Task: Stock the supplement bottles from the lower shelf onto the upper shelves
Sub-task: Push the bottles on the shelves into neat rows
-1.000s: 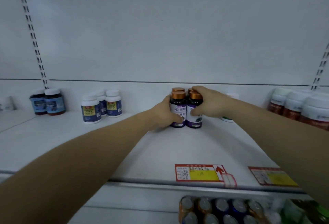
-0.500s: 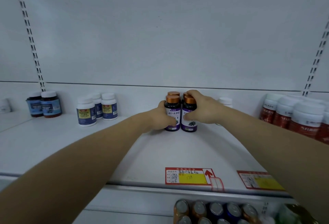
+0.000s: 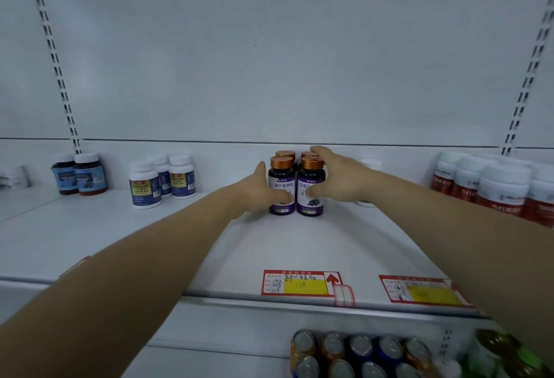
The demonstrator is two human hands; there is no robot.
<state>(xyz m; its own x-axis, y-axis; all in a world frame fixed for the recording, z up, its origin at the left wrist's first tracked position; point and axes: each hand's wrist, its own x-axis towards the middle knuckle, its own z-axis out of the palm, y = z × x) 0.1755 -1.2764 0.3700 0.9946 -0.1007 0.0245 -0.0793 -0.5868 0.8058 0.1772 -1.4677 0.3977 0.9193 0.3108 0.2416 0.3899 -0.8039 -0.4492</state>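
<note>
Several dark supplement bottles with copper caps and purple-white labels stand in a tight block at the back of the white upper shelf (image 3: 299,245). The front left bottle (image 3: 281,173) and front right bottle (image 3: 311,200) are upright and touching. My left hand (image 3: 254,193) holds the left bottle from its left side, thumb across the label. My right hand (image 3: 340,181) wraps the right side of the block, fingers over a rear cap and thumb on the front right label. The rear bottles are mostly hidden.
On the same shelf stand white-capped blue bottles (image 3: 163,181) and dark blue-labelled jars (image 3: 79,175) at the left, and red-labelled white-capped bottles (image 3: 491,191) at the right. Price tags (image 3: 299,283) sit at the shelf's front edge. Drink cans (image 3: 356,353) fill the shelf below.
Both hands have stayed on the copper-capped bottles, which remain standing at the shelf's back. The view has shifted slightly, and my left fingers look straighter.
</note>
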